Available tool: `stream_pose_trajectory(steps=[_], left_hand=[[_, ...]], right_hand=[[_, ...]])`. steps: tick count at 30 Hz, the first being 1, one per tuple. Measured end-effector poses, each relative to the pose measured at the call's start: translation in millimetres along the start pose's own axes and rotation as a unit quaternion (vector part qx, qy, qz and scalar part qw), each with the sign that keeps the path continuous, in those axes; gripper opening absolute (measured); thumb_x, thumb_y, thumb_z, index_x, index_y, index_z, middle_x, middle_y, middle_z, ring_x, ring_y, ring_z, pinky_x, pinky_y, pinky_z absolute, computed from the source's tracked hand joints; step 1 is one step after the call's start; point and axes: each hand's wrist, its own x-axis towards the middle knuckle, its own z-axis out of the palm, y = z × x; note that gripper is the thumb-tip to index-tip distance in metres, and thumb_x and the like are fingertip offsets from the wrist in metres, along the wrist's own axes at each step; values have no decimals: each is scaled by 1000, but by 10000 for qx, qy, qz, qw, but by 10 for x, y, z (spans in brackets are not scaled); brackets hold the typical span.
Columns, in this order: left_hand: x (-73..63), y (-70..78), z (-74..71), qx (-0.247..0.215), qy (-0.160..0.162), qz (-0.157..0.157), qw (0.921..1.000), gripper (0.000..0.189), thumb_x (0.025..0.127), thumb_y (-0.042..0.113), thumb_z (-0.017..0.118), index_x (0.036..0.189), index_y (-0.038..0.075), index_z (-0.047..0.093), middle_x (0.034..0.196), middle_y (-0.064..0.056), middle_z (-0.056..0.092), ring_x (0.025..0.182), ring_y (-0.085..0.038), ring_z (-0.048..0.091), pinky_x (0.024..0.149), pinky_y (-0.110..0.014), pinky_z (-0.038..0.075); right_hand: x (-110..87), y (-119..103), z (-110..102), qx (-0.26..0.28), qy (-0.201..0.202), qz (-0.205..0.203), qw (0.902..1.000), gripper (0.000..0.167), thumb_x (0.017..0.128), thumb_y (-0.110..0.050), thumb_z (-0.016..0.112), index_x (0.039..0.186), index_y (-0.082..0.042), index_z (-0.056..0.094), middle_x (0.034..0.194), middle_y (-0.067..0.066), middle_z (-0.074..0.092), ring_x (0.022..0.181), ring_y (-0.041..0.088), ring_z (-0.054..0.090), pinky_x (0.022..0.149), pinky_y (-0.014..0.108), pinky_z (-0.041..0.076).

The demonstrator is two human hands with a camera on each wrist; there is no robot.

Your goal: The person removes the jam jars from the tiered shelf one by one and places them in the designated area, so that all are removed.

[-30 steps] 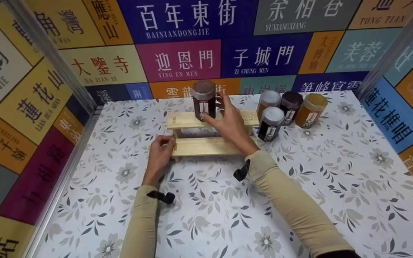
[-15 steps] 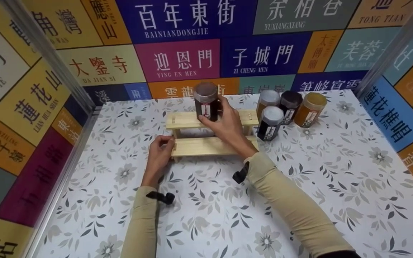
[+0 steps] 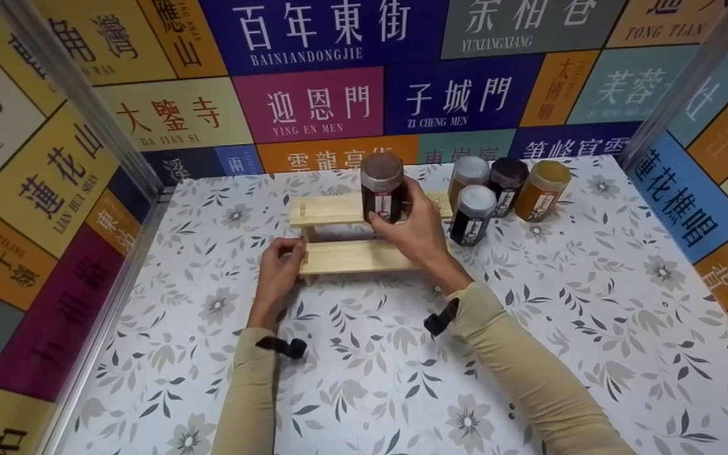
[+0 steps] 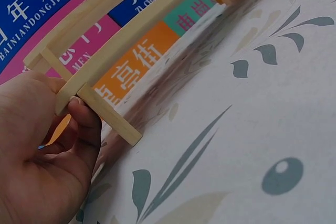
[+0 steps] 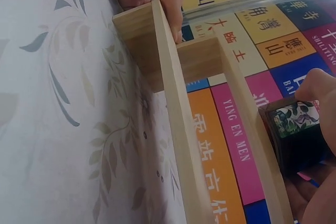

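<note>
A dark jar (image 3: 382,177) with a brownish lid and a white-and-red label stands upright at the upper step of a two-step wooden rack (image 3: 351,256). My right hand (image 3: 424,230) grips it from the right, thumb in front; the other fingers are mostly hidden behind. In the right wrist view the jar's base (image 5: 281,129) is at the upper board (image 5: 252,129); touching or just apart, I cannot tell. With thumb and fingers, my left hand (image 3: 280,268) pinches the left end of the lower board (image 4: 131,35), as the left wrist view shows up close.
Right of the rack stand several jars: a black one with a pale lid (image 3: 473,215), an amber one (image 3: 542,189), a dark one (image 3: 508,186) and a pale-lidded one behind (image 3: 468,177). Printed panels (image 3: 313,104) wall in the flower-patterned tabletop (image 3: 364,354).
My right hand has moved the jar to the right along the upper step and slightly towards me. The left hand keeps its hold on the rack, which has stayed in place.
</note>
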Motion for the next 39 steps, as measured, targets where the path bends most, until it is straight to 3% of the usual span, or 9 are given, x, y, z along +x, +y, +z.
stream_pose_trajectory(steps=[4, 11, 16, 20, 25, 31, 34, 39], left_hand=[[-6, 8, -2, -74, 0, 13, 10000, 21, 107, 23, 68, 120, 7, 70, 122, -11, 69, 110, -20, 66, 87, -24, 53], [-13, 12, 3, -72, -63, -4, 10000, 24, 107, 26, 68, 121, 7, 70, 118, -13, 68, 97, -22, 66, 58, -26, 54], [-15, 12, -3, -39, 3, -39, 10000, 24, 107, 26, 67, 121, 6, 70, 120, -13, 68, 101, -21, 65, 62, -25, 54], [-23, 19, -3, -54, -5, -115, 9999, 25, 108, 27, 67, 122, 7, 70, 119, -12, 67, 98, -21, 65, 61, -25, 54], [-26, 28, 4, -126, -38, -136, 9998, 25, 108, 27, 67, 122, 7, 69, 119, -12, 67, 94, -20, 66, 58, -26, 54], [-17, 27, 6, -16, -6, -109, 9999, 23, 107, 25, 66, 121, 7, 69, 120, -12, 68, 104, -21, 65, 65, -24, 55], [-12, 17, 6, 43, 0, -107, 9999, 23, 107, 25, 67, 121, 6, 69, 121, -12, 68, 107, -21, 66, 71, -24, 56], [-5, 8, -6, -32, -70, -87, 9999, 26, 108, 26, 67, 123, 5, 68, 121, -13, 67, 108, -22, 67, 78, -23, 56]], right_hand=[[-70, 8, -99, -1, 80, 29, 10000, 78, 85, -29, 91, 151, -11, 55, 135, 12, 72, 122, 22, 70, 102, 41, 60], [-198, 70, -308, -132, 466, 74, 9988, 77, 83, -28, 93, 150, -14, 59, 133, 10, 72, 119, 25, 69, 102, 45, 57], [-261, 162, -476, -25, 797, -20, 9968, 75, 83, -27, 94, 150, -18, 60, 129, 8, 73, 113, 22, 68, 98, 46, 56], [-290, 207, -645, 67, 1047, -74, 9945, 75, 83, -25, 95, 150, -20, 61, 130, 6, 73, 111, 20, 67, 95, 38, 57], [-284, 247, -934, 130, 1387, 37, 9902, 72, 85, -19, 92, 150, -17, 61, 137, 6, 70, 116, 15, 63, 95, 33, 54], [-257, 321, -1332, 288, 1769, 63, 9838, 66, 89, -14, 87, 150, -14, 61, 138, 11, 69, 115, 15, 66, 95, 27, 52], [-283, 355, -1514, 132, 1914, 83, 9814, 66, 91, -17, 86, 151, -19, 60, 137, 7, 69, 115, 12, 66, 92, 23, 53], [-333, 473, -1740, -262, 1998, 187, 9793, 68, 92, -18, 85, 154, -23, 58, 140, 7, 67, 117, 9, 61, 97, 27, 51]])
